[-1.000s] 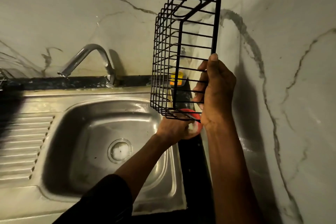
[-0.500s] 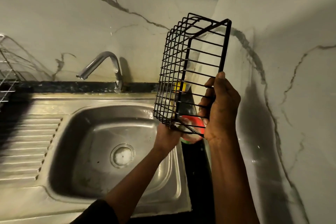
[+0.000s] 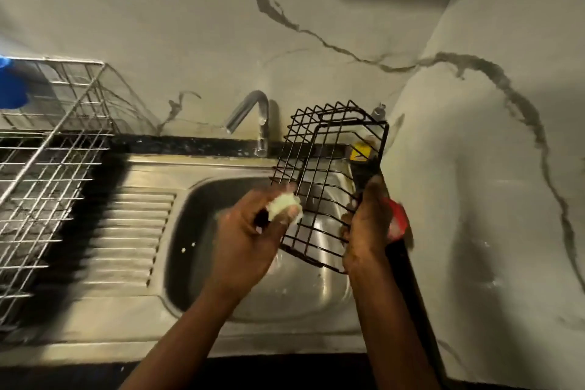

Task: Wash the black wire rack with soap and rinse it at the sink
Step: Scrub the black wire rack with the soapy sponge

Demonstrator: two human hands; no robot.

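wire rack [image 3: 329,180] above sink [image 3: 221,320], tap [image 3: 253,117] behind, drainer [image 3: 47,168] left

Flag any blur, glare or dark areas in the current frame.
Head view: dim light; motion blur smears the left hand, its pale soapy wad and the silver dish rack; the black wire rack reads clearly; mild glare on the sink basin.

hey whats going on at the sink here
A person is washing a black wire rack over a steel sink. The right hand grips the rack's right edge and holds it tilted above the basin. The left hand holds a pale scrubber at the rack's left side; blur hides whether it touches the wires. No water shows at the tap. A silver dish rack stands to the left.
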